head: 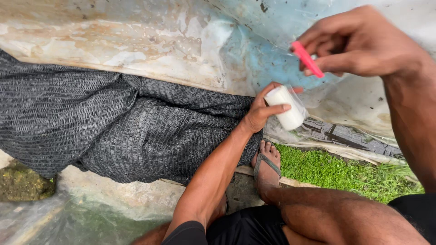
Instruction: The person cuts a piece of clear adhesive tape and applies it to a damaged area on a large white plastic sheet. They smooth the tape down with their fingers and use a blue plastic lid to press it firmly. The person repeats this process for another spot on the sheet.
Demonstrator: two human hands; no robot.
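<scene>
above: our right hand (359, 41) with the pink stick (307, 59) sits over the plastic sheet (181, 41), pretty tight there
middle: left hand (263, 109) and white roll (287, 108) fill the gap
left: black netting (104, 122) piled up, blocks low passes
below: foot (266, 170) and knee (336, 213) crowd it
open: grass (336, 170), lower right

black mesh netting (113, 122) bunched beside stained plastic sheet (150, 41); green grass (331, 170) under it.
</scene>
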